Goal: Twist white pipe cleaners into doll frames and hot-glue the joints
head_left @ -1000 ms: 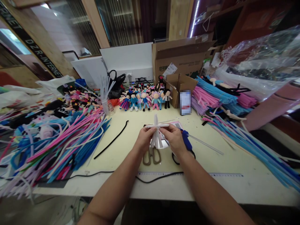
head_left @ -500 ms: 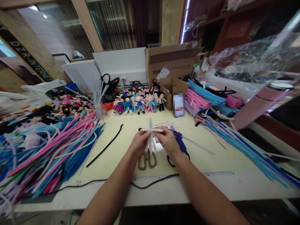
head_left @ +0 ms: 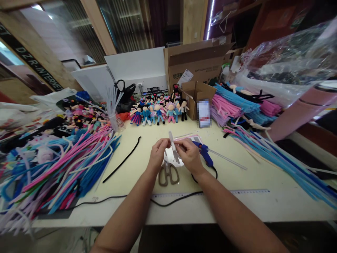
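Left of the scissors [head_left: 166, 171] lies a black stem [head_left: 123, 160], placed apart perhaps to leave working room. Just beyond the scissors, the left hand [head_left: 157, 153] has its fingertips bunched beside the white piece [head_left: 171, 136]; whether they clamp it cannot be told. That piece tilts beyond the scissors, pinched by the right hand [head_left: 190, 154] between thumb and fingers, probably for steadiness. Right of the scissors rests a blue glue gun [head_left: 207, 157], presumably for easy reach
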Motion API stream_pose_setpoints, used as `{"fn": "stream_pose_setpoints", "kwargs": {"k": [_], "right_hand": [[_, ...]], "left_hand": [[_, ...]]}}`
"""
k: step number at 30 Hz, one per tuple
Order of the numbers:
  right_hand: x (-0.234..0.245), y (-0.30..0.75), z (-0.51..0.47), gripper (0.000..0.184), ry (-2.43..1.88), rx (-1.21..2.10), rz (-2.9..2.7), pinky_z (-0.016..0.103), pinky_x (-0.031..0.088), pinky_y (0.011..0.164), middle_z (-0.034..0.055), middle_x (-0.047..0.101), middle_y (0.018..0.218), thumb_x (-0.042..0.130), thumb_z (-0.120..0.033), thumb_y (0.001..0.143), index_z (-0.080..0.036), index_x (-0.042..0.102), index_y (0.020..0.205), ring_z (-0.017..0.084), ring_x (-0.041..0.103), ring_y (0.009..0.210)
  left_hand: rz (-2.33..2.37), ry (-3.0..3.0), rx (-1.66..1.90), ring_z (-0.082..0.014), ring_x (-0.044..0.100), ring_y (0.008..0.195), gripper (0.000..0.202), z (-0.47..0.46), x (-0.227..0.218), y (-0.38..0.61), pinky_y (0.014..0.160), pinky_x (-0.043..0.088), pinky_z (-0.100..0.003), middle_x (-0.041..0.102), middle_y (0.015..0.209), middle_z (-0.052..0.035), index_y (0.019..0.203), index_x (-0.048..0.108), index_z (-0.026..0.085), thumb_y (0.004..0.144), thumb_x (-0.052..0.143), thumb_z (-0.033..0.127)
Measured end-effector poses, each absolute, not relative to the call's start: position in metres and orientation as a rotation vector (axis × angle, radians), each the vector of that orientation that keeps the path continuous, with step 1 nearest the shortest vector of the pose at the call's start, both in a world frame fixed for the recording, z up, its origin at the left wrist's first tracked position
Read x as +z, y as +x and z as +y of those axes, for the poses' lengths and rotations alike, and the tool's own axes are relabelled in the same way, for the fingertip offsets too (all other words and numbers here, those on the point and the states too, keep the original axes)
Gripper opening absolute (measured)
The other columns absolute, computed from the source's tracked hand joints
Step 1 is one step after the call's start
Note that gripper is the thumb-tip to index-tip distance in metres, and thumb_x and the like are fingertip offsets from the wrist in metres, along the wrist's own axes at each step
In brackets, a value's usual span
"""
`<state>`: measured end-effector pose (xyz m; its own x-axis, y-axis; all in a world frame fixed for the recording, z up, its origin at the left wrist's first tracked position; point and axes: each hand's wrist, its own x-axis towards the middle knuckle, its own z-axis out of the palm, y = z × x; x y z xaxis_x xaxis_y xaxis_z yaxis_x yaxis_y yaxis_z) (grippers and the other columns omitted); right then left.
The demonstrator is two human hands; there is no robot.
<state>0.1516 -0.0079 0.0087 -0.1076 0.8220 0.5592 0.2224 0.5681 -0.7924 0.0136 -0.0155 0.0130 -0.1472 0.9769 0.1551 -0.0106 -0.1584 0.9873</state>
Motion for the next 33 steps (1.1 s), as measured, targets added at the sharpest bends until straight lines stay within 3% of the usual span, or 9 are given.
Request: {"fn": "stream_pose_setpoints", "kwargs": {"k": [4, 11, 21, 28, 33], "right_hand": [[0.007, 0.151, -0.008, 0.013, -0.878, 0.553, -1.758, 0.029, 0.045, 0.073, 0.0051, 0.063, 0.083, 0.053, -0.02, 0.084, -0.02, 0.066, 0.089, 0.017, 0.058, 0.08], [0.006, 0.155, -0.005, 0.013, -0.925, 0.467, -1.914, 0.031, 0.045, 0.074, 0.0062, 0.065, 0.088, 0.055, -0.021, 0.083, -0.02, 0.062, 0.094, 0.02, 0.059, 0.083], [0.007, 0.162, -0.004, 0.011, -0.982, 0.417, -1.991, 0.031, 0.043, 0.076, 0.0058, 0.064, 0.085, 0.053, -0.023, 0.085, -0.02, 0.064, 0.084, 0.019, 0.058, 0.083], [0.01, 0.163, -0.002, 0.008, -0.968, 0.568, -1.881, 0.031, 0.043, 0.073, 0.004, 0.066, 0.081, 0.059, -0.022, 0.079, -0.021, 0.067, 0.079, 0.018, 0.058, 0.079], [0.008, 0.165, 0.002, 0.009, -1.047, 0.849, -1.739, 0.028, 0.043, 0.066, 0.001, 0.066, 0.073, 0.063, -0.028, 0.074, -0.019, 0.066, 0.073, 0.016, 0.058, 0.069]], "left_hand": [[1.186, 1.124, 1.305, -0.0114, 0.051, 0.064, 0.029, -0.012, 0.009, 0.008, 0.055, 0.034, -0.023, 0.059, 0.072, -0.001, 0.085, 0.062, 0.016, 0.074, 0.058, 0.042], [1.169, 1.105, 1.229, -0.011, 0.052, 0.063, 0.028, -0.011, 0.013, 0.007, 0.058, 0.036, -0.023, 0.062, 0.071, -0.0009, 0.089, 0.064, 0.014, 0.061, 0.063, 0.018], [1.18, 1.159, 1.231, -0.0133, 0.056, 0.066, 0.025, -0.011, 0.017, 0.007, 0.065, 0.041, -0.025, 0.066, 0.071, -0.0017, 0.084, 0.068, 0.014, 0.06, 0.062, 0.017], [1.128, 1.168, 1.213, -0.0134, 0.055, 0.065, 0.026, -0.01, 0.014, 0.004, 0.065, 0.041, -0.026, 0.066, 0.073, -0.0031, 0.086, 0.07, 0.013, 0.061, 0.062, 0.016], [1.07, 1.156, 1.18, -0.0127, 0.055, 0.065, 0.026, -0.009, 0.012, 0.001, 0.065, 0.04, -0.025, 0.066, 0.073, -0.0032, 0.087, 0.071, 0.014, 0.062, 0.064, 0.017]]}}
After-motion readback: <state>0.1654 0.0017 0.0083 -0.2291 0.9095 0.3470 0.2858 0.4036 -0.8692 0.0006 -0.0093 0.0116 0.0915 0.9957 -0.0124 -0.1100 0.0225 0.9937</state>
